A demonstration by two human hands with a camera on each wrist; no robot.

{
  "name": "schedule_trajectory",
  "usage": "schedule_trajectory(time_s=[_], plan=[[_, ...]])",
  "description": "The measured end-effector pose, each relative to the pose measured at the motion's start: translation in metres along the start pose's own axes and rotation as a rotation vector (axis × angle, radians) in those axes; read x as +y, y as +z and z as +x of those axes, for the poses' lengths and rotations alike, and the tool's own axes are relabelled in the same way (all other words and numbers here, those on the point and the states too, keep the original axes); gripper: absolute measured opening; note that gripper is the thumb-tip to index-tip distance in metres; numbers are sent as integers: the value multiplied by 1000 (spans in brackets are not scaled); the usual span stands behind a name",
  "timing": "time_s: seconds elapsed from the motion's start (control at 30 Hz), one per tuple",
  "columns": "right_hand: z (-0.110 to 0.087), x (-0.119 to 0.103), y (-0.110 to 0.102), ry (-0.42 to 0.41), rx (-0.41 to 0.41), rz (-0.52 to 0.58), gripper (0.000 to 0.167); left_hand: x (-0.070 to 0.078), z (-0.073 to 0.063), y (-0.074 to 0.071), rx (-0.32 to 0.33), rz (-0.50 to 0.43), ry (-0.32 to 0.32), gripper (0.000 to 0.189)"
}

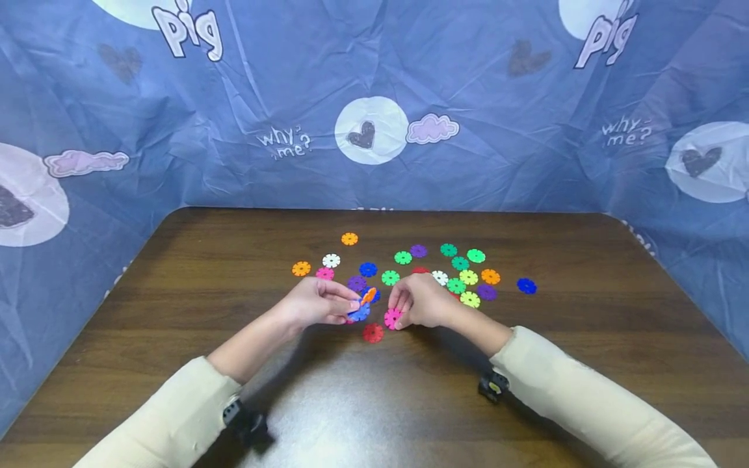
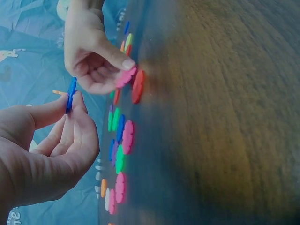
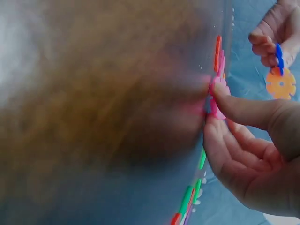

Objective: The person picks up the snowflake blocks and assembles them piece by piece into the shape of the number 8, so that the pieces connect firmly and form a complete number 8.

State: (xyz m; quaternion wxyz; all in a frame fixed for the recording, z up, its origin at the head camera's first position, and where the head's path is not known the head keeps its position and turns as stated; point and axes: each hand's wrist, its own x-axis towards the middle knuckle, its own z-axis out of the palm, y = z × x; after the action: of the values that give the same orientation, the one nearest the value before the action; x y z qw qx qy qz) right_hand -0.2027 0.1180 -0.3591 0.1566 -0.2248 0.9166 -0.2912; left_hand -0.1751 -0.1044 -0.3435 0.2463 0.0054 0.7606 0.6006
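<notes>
Cream sleeves (image 1: 175,403): both reach in over the bench (image 1: 573,325); black devices (image 1: 496,385) sit at the cuffs, maker's mark not legible.
Red disc (image 1: 373,333): flat on the bench, touched by no hand.
Right hand (image 1: 424,300): thumb and fingers pinch a pink disc (image 1: 393,318); whether it clears the bench cannot be told.
Left hand (image 1: 318,302): thumb and fingers pinch a blue disc (image 1: 359,313), held above the bench.
Orange disc (image 1: 369,296): carried on the blue disc, set crosswise to it, at its far right side.
Pink to blue: pink disc lies to the right of the blue, near but apart; right hand is the nearer to pink.
Long axis: none, the pieces being round and notched.
Loose discs (image 1: 460,263): scattered beyond the hands, several colours, no lettering legible.
Backdrop (image 1: 328,58): blue printed cloth; "pig" and "why me?" each read twice.
</notes>
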Motion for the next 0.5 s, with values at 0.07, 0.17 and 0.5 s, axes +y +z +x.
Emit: schedule_trajectory(time_s=[0.07,0.17,0.5], plan=[[0,2,-2,45,0,63,19,-1,0,-1,11,11,-7,30],[3,4,-3,94,-8,174,14,-3,1,-2,26,18,-3,30],[6,-2,-19,197,121,627,25,-3,7,-3,56,32,12,31]])
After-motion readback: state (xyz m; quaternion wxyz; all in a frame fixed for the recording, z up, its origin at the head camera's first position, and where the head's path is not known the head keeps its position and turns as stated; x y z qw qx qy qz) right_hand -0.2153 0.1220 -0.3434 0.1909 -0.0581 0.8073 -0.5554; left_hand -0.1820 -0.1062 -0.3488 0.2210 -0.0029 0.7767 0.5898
